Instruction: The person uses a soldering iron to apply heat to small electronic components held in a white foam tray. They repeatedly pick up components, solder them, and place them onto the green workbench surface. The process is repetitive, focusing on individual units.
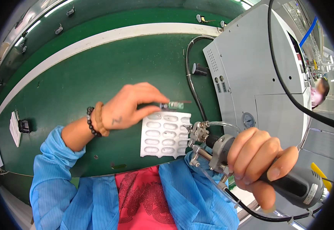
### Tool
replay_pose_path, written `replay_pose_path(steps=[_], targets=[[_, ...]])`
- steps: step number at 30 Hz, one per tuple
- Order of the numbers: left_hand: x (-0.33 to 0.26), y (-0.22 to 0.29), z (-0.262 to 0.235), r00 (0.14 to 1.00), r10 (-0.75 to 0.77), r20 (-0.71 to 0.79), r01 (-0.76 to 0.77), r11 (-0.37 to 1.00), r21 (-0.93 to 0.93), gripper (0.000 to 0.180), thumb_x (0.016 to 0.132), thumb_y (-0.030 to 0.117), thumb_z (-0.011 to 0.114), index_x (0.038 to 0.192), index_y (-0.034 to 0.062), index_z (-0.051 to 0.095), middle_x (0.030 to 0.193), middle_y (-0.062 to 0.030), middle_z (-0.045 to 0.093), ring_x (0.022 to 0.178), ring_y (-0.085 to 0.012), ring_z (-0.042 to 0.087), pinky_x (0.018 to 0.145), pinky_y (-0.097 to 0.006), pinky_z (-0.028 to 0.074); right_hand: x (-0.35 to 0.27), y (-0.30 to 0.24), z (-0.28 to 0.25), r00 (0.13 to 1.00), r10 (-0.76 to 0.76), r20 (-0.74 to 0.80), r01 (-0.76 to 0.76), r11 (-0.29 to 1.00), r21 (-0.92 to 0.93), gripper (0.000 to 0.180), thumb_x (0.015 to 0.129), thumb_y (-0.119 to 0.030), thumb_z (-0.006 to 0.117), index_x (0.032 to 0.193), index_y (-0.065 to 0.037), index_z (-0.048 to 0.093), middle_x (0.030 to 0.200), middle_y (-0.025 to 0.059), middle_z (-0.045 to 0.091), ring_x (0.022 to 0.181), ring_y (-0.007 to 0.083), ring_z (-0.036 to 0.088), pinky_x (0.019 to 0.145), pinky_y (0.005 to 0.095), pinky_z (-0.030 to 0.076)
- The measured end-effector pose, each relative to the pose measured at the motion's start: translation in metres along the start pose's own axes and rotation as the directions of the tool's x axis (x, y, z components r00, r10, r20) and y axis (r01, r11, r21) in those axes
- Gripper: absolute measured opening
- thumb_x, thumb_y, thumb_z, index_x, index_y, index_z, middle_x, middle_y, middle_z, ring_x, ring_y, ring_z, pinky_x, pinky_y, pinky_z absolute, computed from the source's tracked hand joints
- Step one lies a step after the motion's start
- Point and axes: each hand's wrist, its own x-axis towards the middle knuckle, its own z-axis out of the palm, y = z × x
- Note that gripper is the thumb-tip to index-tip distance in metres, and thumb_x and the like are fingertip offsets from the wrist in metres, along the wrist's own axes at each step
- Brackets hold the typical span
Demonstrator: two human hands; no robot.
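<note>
Component pinched in L hand, grip near-closed; R hand wraps hosed tool. Weak pinch cd drop component.

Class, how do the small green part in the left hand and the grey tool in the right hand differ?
The green part is small; the grey tool is much larger. The left hand pinches the part; the right hand wraps around the tool. Clear tubing joins the tool; the part shows none. Both are hand-held.
</note>
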Motion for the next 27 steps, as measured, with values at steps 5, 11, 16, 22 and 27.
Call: replay_pose_path(steps=[5,11,16,22,27], targets=[[-0.023,-0.001,0.022,1.0,-0.011,-0.019,0.012,0.999,0.043,0.027,0.081,0.0,0.071,0.108,0.0016,0.071,0.102,-0.0134,0.07,0.1,-0.031,0.065,0.087,-0.041,0.053,-0.001,-0.001,0.001,1.0,0.001,0.028,-0.001,1.0,0.004,0.046,0.085,-0.042,0.075,0.101,-0.01,0.046,0.063,-0.0005,0.056,0.048,0.0087,0.055,0.044,0.0212,0.048],[-0.026,-0.005,0.04,0.995,0.027,-0.097,-0.018,0.995,0.1,0.027,0.078,0.003,0.075,0.104,0.0015,0.071,0.101,-0.0133,0.07,0.099,-0.0305,0.065,0.086,-0.04,0.053,0.003,0.0,0.002,0.998,0.021,0.064,-0.02,1.0,-0.005,0.048,0.084,-0.044,0.075,0.101,-0.01,0.045,0.064,-0.0007,0.055,0.05,0.0089,0.056,0.044,0.0213,0.048],[-0.031,-0.003,0.051,0.981,-0.082,-0.174,0.097,0.992,0.082,0.031,0.074,0.007,0.08,0.103,0.0017,0.071,0.101,-0.0127,0.07,0.098,-0.0309,0.065,0.085,-0.039,0.053,0.005,0.015,0.009,0.998,0.042,0.054,-0.043,0.999,0.014,0.049,0.085,-0.043,0.075,0.102,-0.009,0.045,0.065,-0.0001,0.055,0.05,0.0103,0.055,0.044,0.0225,0.046],[-0.037,-0.01,0.059,0.961,-0.017,-0.278,0.05,0.993,0.111,0.031,0.073,0.009,0.082,0.101,0.0018,0.071,0.1,-0.0124,0.071,0.099,-0.0314,0.066,0.084,-0.039,0.054,0.01,0.035,0.017,0.993,0.113,0.044,-0.112,0.994,-0.01,0.047,0.087,-0.042,0.074,0.104,-0.009,0.045,0.066,-0.0004,0.055,0.05,0.0102,0.054,0.044,0.0228,0.045],[-0.038,-0.012,0.059,0.962,-0.011,-0.272,0.04,0.994,0.102,0.029,0.073,0.008,0.081,0.1,0.0007,0.07,0.101,-0.0123,0.071,0.101,-0.0313,0.065,0.086,-0.04,0.054,0.011,0.045,0.018,0.99,0.126,0.06,-0.125,0.992,-0.025,0.046,0.089,-0.042,0.072,0.106,-0.01,0.045,0.066,-0.0014,0.055,0.05,0.0094,0.053,0.044,0.0225,0.044]])
